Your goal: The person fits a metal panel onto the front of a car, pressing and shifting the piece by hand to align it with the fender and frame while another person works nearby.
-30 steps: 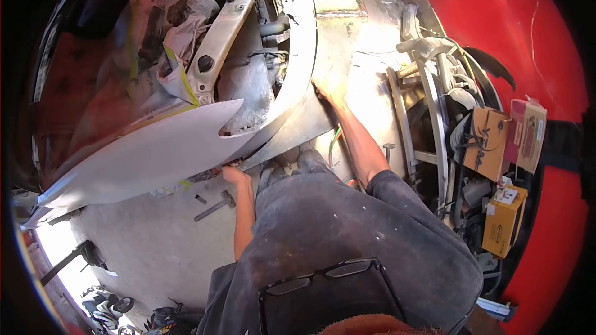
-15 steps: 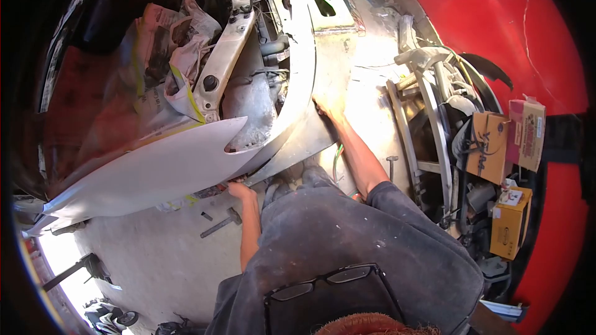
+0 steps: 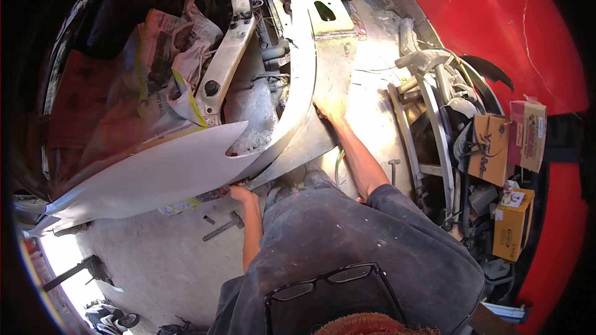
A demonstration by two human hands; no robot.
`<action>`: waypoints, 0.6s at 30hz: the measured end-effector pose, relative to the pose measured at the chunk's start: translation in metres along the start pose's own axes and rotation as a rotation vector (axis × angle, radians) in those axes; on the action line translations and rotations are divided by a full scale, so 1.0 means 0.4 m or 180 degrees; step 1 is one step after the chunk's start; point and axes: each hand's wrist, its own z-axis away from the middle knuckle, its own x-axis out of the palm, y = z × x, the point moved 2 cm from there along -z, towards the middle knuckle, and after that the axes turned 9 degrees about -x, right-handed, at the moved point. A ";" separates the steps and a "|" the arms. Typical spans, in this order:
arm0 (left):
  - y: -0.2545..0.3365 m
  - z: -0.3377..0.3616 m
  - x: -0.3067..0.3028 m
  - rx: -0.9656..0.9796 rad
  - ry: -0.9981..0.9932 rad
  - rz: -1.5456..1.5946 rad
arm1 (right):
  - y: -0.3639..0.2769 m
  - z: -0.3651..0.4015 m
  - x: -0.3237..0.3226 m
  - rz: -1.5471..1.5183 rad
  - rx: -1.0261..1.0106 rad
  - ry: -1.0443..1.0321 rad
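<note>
A pale grey-white car bumper (image 3: 297,142) curves around the front of the car, its lower side facing me. My left hand (image 3: 240,193) is closed at the bumper's lower edge, close to where it meets the white fender (image 3: 149,164); its fingertips are partly hidden under the edge. Farther along on the right, my right hand (image 3: 331,110) is closed around the bumper's outer edge, with the fingers curled against the panel and partly lost in glare.
A hammer (image 3: 223,226) lies on the floor left of me, another hammer (image 3: 394,170) on the right. Metal frame parts (image 3: 434,130) and cardboard boxes (image 3: 489,149) stand beside a red car panel (image 3: 490,18). Paper sheeting (image 3: 155,49) covers part of the open engine bay.
The view has shifted very slightly. Both hands stay at the same places on the bumper, and the bumper shows no clear movement against the car.
</note>
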 end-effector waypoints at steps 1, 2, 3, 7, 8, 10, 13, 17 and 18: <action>-0.002 -0.006 -0.003 -0.0003 0.0031 -0.0009 | 0.001 0.002 0.000 -0.0002 0.0005 0.0001; -0.005 -0.013 -0.004 -0.0054 0.0035 0.0012 | 0.001 0.002 -0.002 -0.0012 0.0010 0.0008; -0.005 -0.016 0.002 -0.0107 0.0044 0.0030 | 0.000 0.003 -0.004 -0.0018 0.0014 0.0007; -0.002 -0.003 0.002 0.0007 0.0129 -0.0031 | 0.020 0.008 0.008 -0.0096 0.0021 -0.0031; 0.016 0.026 0.021 0.0127 0.0216 -0.0155 | 0.046 -0.001 0.029 -0.0186 0.0023 -0.0033; 0.029 0.048 0.030 0.0120 0.0074 -0.0099 | 0.061 0.019 0.048 -0.0256 0.0015 -0.0137; 0.009 0.015 0.017 -0.0053 0.0071 0.0099 | 0.036 0.065 0.034 -0.0162 -0.0093 -0.0321; 0.003 0.004 0.007 -0.0066 -0.0065 0.0167 | 0.025 0.132 0.051 0.0027 0.0076 -0.0648; 0.012 0.019 0.017 -0.0041 -0.0039 0.0158 | 0.028 0.146 0.059 -0.0019 0.0130 -0.0673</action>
